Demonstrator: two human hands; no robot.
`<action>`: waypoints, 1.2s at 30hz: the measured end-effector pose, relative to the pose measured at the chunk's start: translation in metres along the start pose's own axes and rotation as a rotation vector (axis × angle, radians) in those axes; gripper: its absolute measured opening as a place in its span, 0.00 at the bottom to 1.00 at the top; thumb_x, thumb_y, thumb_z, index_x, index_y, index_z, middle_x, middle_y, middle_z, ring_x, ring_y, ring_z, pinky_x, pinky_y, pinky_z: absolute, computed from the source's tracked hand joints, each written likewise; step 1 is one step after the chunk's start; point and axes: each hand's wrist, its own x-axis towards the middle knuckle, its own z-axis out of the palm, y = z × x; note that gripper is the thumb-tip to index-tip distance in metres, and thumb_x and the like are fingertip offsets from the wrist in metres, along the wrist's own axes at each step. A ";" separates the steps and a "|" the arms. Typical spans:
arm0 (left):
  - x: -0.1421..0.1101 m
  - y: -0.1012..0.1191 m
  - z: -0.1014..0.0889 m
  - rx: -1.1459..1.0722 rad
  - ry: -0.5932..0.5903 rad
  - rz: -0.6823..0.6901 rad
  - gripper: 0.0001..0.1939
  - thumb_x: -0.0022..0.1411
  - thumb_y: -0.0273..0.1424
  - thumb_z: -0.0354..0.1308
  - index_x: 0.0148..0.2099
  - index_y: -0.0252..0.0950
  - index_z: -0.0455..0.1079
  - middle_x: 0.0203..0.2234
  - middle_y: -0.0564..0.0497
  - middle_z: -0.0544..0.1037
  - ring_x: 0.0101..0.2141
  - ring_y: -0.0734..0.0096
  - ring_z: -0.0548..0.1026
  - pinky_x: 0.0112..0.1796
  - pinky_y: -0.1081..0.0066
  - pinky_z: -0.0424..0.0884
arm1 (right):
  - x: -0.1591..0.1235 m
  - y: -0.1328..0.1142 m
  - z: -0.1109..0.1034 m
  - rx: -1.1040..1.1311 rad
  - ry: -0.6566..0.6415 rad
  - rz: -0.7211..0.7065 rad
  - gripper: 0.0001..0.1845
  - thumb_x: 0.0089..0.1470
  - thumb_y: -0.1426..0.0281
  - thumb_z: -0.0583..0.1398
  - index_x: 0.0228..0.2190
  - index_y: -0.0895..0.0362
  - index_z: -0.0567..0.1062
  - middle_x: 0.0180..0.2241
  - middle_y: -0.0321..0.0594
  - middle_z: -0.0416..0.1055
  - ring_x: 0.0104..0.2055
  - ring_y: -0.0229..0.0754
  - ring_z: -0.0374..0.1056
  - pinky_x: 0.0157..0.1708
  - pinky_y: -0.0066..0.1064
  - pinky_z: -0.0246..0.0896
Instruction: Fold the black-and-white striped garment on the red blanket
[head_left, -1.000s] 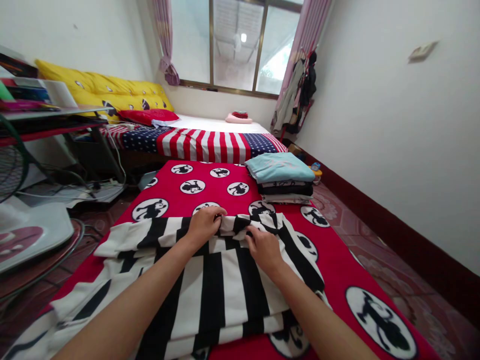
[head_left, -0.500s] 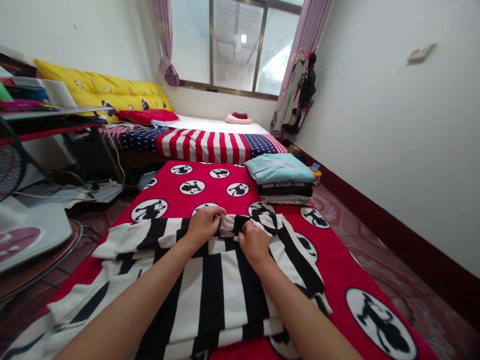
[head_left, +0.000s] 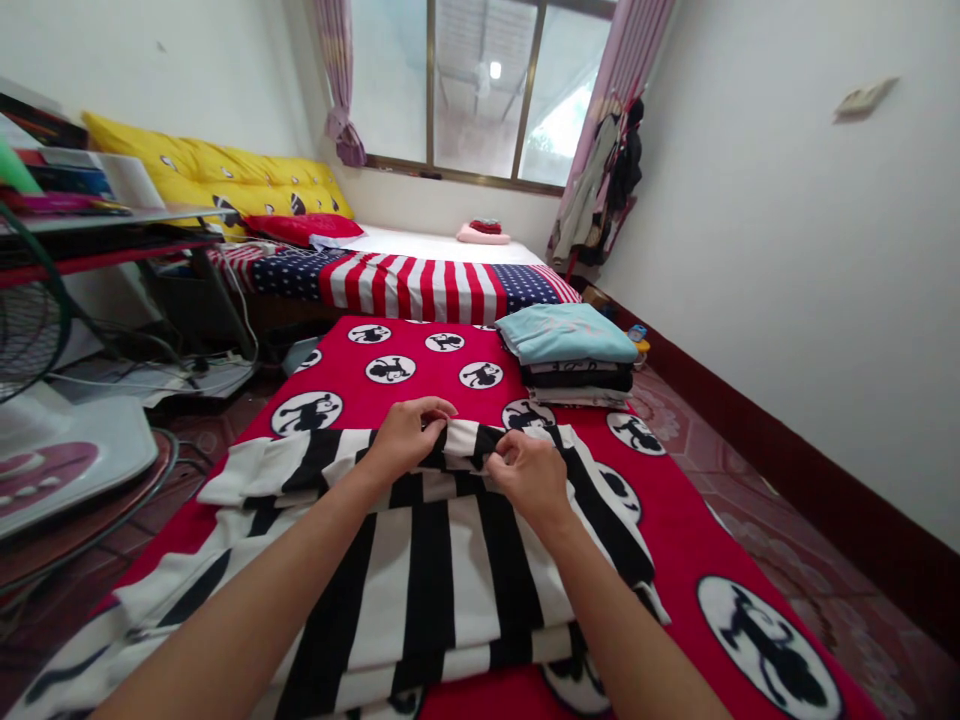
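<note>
A black-and-white striped garment (head_left: 431, 570) lies spread and partly folded on a red blanket (head_left: 450, 385) with round monkey prints. My left hand (head_left: 409, 435) pinches its far edge between thumb and fingers. Just to the right, my right hand (head_left: 532, 475) is closed on the same edge, thumb against forefinger. The strip of cloth between both hands is slightly raised. Loose folds spread out at the garment's left side, partly hidden under my left forearm.
A stack of folded clothes (head_left: 574, 345), light blue on top, stands at the blanket's far right. Behind is a bed (head_left: 420, 285) with a striped, starred cover. A cluttered desk (head_left: 120, 235) and a white-seated stool (head_left: 82, 460) are left; a wall (head_left: 787, 250) is right.
My right hand has shifted slightly right along the garment's far edge and its grip has turned. My left hand keeps its pinch. The whole view has moved a little.
</note>
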 end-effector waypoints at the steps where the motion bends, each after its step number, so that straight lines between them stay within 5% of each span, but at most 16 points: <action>1: 0.000 0.001 0.000 -0.005 -0.044 0.002 0.13 0.55 0.27 0.53 0.40 0.37 0.77 0.32 0.51 0.82 0.34 0.66 0.78 0.35 0.72 0.71 | -0.006 0.000 -0.004 0.004 -0.039 -0.036 0.06 0.47 0.65 0.60 0.26 0.52 0.77 0.25 0.38 0.76 0.29 0.43 0.70 0.28 0.30 0.52; 7: -0.017 0.010 0.011 0.037 -0.416 0.088 0.13 0.60 0.34 0.53 0.34 0.37 0.78 0.31 0.50 0.81 0.32 0.68 0.76 0.35 0.72 0.69 | -0.027 0.022 -0.006 0.185 -0.527 -0.148 0.12 0.49 0.65 0.60 0.18 0.53 0.75 0.16 0.35 0.72 0.23 0.39 0.67 0.24 0.28 0.50; 9: -0.026 0.012 0.015 0.131 -0.436 0.129 0.14 0.61 0.35 0.53 0.29 0.37 0.77 0.31 0.49 0.79 0.33 0.67 0.76 0.36 0.72 0.69 | -0.020 0.037 -0.003 0.229 -0.403 -0.045 0.16 0.53 0.61 0.58 0.19 0.53 0.74 0.17 0.35 0.72 0.23 0.39 0.67 0.25 0.28 0.52; 13: -0.043 0.019 0.024 0.303 -0.339 0.157 0.09 0.60 0.34 0.56 0.33 0.38 0.76 0.36 0.48 0.78 0.38 0.63 0.75 0.39 0.68 0.68 | 0.003 0.070 0.003 0.145 0.025 0.031 0.13 0.54 0.61 0.58 0.34 0.55 0.76 0.36 0.42 0.76 0.38 0.44 0.70 0.35 0.31 0.58; 18: -0.067 0.023 0.034 0.310 -0.348 0.207 0.11 0.61 0.34 0.57 0.46 0.43 0.75 0.43 0.48 0.75 0.43 0.62 0.73 0.42 0.66 0.69 | 0.018 0.097 0.014 0.134 -0.194 0.003 0.09 0.50 0.62 0.61 0.30 0.55 0.77 0.31 0.38 0.76 0.35 0.42 0.70 0.32 0.29 0.57; 26: -0.080 0.018 0.023 0.176 -0.383 0.065 0.10 0.62 0.29 0.54 0.36 0.40 0.78 0.36 0.50 0.77 0.37 0.68 0.76 0.40 0.71 0.70 | 0.017 0.105 0.016 0.035 -0.130 0.106 0.06 0.50 0.66 0.61 0.27 0.54 0.77 0.29 0.39 0.75 0.34 0.45 0.70 0.32 0.32 0.57; 29: -0.068 0.018 0.016 0.174 -0.295 0.092 0.10 0.63 0.28 0.53 0.35 0.38 0.77 0.34 0.50 0.78 0.36 0.69 0.76 0.40 0.71 0.71 | 0.015 0.081 0.009 -0.008 0.003 -0.022 0.05 0.49 0.73 0.60 0.30 0.54 0.76 0.36 0.42 0.75 0.42 0.49 0.69 0.42 0.37 0.59; 31: -0.063 0.012 0.014 0.230 -0.184 0.120 0.11 0.62 0.26 0.53 0.44 0.37 0.76 0.43 0.47 0.78 0.43 0.65 0.75 0.47 0.67 0.69 | 0.009 0.062 0.010 0.057 0.089 -0.177 0.08 0.53 0.72 0.58 0.36 0.54 0.76 0.41 0.44 0.74 0.46 0.48 0.68 0.47 0.39 0.60; 33: -0.065 0.000 0.015 0.363 -0.146 0.117 0.20 0.61 0.29 0.57 0.56 0.37 0.70 0.56 0.43 0.71 0.56 0.56 0.68 0.56 0.57 0.62 | -0.002 0.048 0.020 0.150 0.063 -0.340 0.14 0.58 0.68 0.56 0.45 0.55 0.74 0.48 0.46 0.73 0.52 0.48 0.67 0.52 0.40 0.60; 36: -0.076 -0.018 0.018 0.544 -0.239 0.072 0.33 0.61 0.39 0.58 0.67 0.42 0.56 0.66 0.42 0.55 0.65 0.45 0.50 0.60 0.41 0.48 | -0.018 0.044 0.044 0.114 -0.097 -0.508 0.23 0.61 0.62 0.53 0.56 0.54 0.67 0.59 0.46 0.65 0.62 0.50 0.58 0.58 0.49 0.55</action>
